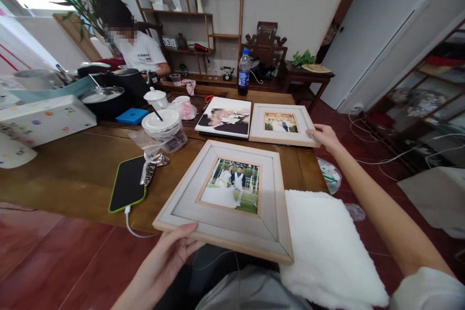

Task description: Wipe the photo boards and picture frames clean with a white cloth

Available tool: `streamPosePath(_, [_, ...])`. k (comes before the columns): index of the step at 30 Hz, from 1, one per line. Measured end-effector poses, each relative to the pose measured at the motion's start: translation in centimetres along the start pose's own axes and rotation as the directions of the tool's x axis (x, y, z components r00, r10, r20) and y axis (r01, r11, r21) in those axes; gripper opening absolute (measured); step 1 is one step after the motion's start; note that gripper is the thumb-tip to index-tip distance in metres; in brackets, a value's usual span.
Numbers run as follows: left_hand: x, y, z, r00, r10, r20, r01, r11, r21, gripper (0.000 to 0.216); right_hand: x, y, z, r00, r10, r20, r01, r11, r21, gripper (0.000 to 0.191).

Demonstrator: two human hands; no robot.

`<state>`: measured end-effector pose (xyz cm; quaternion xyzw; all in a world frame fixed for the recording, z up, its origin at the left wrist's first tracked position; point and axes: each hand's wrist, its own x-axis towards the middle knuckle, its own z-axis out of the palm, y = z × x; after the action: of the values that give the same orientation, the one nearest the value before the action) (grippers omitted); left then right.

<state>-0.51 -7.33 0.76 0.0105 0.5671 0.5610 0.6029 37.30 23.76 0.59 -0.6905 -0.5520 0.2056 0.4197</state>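
My left hand grips the near edge of a large pale wooden picture frame with a wedding photo, which rests over the near edge of the wooden table. My right hand reaches out and holds the right edge of a smaller white picture frame lying farther back on the table. A frameless photo print lies to the left of that smaller frame. A white fluffy cloth lies by the large frame's right side, over my lap.
A phone in a green case with a cable and keys lies left of the large frame. A lidded plastic tub, cups, a blue bottle and pots stand farther back. Another person sits at the far left.
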Motion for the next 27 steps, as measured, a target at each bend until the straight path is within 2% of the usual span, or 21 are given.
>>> streamPosePath(2, [0.1, 0.0, -0.1, 1.0, 0.006, 0.002, -0.006, 1.0, -0.012, 0.051, -3.1, -1.7, -1.7, 0.978, -0.209, 0.002, 0.208, 0.976, -0.065, 0.029])
streamPosePath(4, [0.2, 0.1, -0.2, 1.0, 0.008, 0.01, -0.008, 1.0, -0.019, 0.049, -8.1, -3.9, -4.2, 0.907, -0.402, 0.128, 0.406, 0.914, -0.007, 0.026])
streamPosePath(6, [0.3, 0.2, -0.3, 1.0, 0.014, 0.016, -0.014, 1.0, -0.015, 0.047, -14.3, -5.9, -7.0, 0.774, -0.544, 0.325, 0.566, 0.824, 0.03, 0.02])
streamPosePath(7, [0.3, 0.2, -0.3, 1.0, 0.019, 0.016, -0.018, 1.0, -0.01, 0.046, -17.5, -6.7, -8.2, 0.679, -0.585, 0.444, 0.639, 0.769, 0.035, 0.016])
streamPosePath(9, [0.4, 0.3, -0.2, 0.999, 0.028, 0.026, -0.028, 1.0, -0.005, 0.046, -23.4, -7.3, -10.1, 0.521, -0.624, 0.583, 0.751, 0.66, 0.035, 0.01])
streamPosePath(11, [0.4, 0.4, -0.1, 0.998, 0.035, 0.05, -0.035, 0.999, -0.005, 0.044, -28.0, -6.8, -10.6, 0.401, -0.627, 0.668, 0.827, 0.561, 0.031, 0.014])
streamPosePath(12, [0.4, 0.4, 0.0, 0.997, 0.037, 0.061, -0.037, 0.999, -0.008, 0.043, -29.7, -6.2, -10.4, 0.373, -0.638, 0.674, 0.858, 0.514, 0.013, 0.02])
streamPosePath(14, [0.4, 0.3, 0.1, 0.996, 0.045, 0.08, -0.043, 0.999, -0.02, 0.042, -32.1, -4.6, -9.3, 0.367, -0.668, 0.648, 0.898, 0.435, -0.061, 0.028])
streamPosePath(18, [0.4, 0.1, 0.4, 0.991, 0.056, 0.123, -0.051, 0.998, -0.047, 0.04, -34.1, -1.6, -6.3, 0.459, -0.726, 0.512, 0.888, 0.385, -0.251, 0.039])
streamPosePath(20, [0.5, -0.1, 0.4, 0.987, 0.056, 0.154, -0.049, 0.998, -0.046, 0.039, -34.1, -0.5, -6.0, 0.482, -0.757, 0.441, 0.874, 0.379, -0.306, 0.039])
streamPosePath(22, [0.6, -0.2, 0.4, 0.981, 0.055, 0.185, -0.047, 0.998, -0.044, 0.037, -33.7, 0.5, -6.9, 0.485, -0.771, 0.412, 0.871, 0.381, -0.312, 0.038])
streamPosePath(24, [0.7, -0.3, 0.5, 0.975, 0.056, 0.214, -0.047, 0.998, -0.045, 0.036, -33.0, 1.3, -9.0, 0.512, -0.767, 0.388, 0.855, 0.408, -0.322, 0.041])
streamPosePath(25, [0.8, -0.4, 0.5, 0.972, 0.055, 0.227, -0.045, 0.998, -0.046, 0.036, -32.5, 1.6, -10.3, 0.555, -0.751, 0.359, 0.825, 0.441, -0.353, 0.043])
streamPosePath(27, [0.8, -0.7, 0.6, 0.968, 0.045, 0.246, -0.033, 0.998, -0.052, 0.036, -31.5, 2.0, -12.7, 0.647, -0.742, 0.177, 0.713, 0.507, -0.484, 0.047])
